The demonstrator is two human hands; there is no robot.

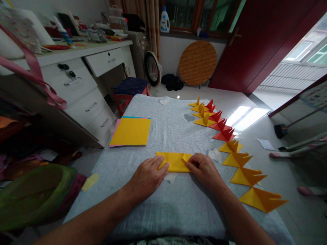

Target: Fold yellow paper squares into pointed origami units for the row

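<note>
A yellow sheet of paper, folded into a strip, lies on the grey-blue cloth in front of me. My left hand rests flat on the strip's left end, fingers stretched out. My right hand pinches a small folded corner at the strip's right end. A stack of coloured paper with a yellow sheet on top lies further back on the left.
A curved row of several folded yellow and red paper shapes runs along the right side of the cloth. A white desk with drawers stands at left, a green bag at lower left, a red door beyond.
</note>
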